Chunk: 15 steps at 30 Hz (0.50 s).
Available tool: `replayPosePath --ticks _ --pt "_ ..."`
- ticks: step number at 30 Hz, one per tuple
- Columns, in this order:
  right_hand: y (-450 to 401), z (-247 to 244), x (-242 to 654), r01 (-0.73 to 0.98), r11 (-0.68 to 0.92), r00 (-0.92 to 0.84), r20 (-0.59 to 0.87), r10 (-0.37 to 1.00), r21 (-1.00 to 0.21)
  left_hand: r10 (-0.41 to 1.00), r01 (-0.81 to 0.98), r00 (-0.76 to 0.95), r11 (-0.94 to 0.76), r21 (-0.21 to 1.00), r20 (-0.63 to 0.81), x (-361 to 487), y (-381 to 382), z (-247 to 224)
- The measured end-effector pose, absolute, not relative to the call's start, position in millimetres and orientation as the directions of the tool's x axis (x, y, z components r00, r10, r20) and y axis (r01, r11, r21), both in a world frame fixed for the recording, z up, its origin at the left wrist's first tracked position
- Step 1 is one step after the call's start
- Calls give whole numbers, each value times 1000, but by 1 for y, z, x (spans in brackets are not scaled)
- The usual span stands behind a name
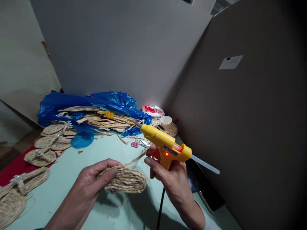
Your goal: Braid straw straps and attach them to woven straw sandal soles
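Observation:
My left hand (98, 180) is closed on one end of an oval coiled straw sole (128, 180), thumb on top. A twisted straw cord (134, 160) runs from the sole up to the fingers of my right hand (171, 179). That hand grips a yellow glue gun (165, 143) by its handle, and its fingertips seem to pinch the cord's end. The gun's nozzle points up and left, away from the sole. A clear glue stick (205, 164) sticks out of its back, and a red light glows on its side.
Dried straw strips (112, 121) lie on a blue plastic bag (88, 99) at the back. Woven straw slippers (54, 142) line the left on red cloth. Scissors (144, 143), a pink binder clip (134, 144) and a white cup (166, 120) sit beyond my hands. Grey panels (124, 48) enclose the table.

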State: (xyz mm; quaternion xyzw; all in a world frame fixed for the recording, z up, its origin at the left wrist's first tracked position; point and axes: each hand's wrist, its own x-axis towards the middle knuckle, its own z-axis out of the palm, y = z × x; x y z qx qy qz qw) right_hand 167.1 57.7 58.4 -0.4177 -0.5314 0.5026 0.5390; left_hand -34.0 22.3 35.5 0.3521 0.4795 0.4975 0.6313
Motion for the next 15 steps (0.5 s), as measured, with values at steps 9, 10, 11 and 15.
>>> replayPosePath --ticks 9,10,11,15 --pt "63 53 161 41 227 -139 219 966 -973 976 -77 106 199 977 -191 -37 20 29" --pt "63 56 161 54 199 -164 188 968 -979 976 -66 112 195 979 -187 -36 19 30" --pt "63 58 161 60 164 -188 150 971 -985 975 -51 132 188 981 -180 -35 19 31" --pt "58 63 169 56 18 -230 5 973 -998 965 26 208 156 987 -158 -26 18 40"
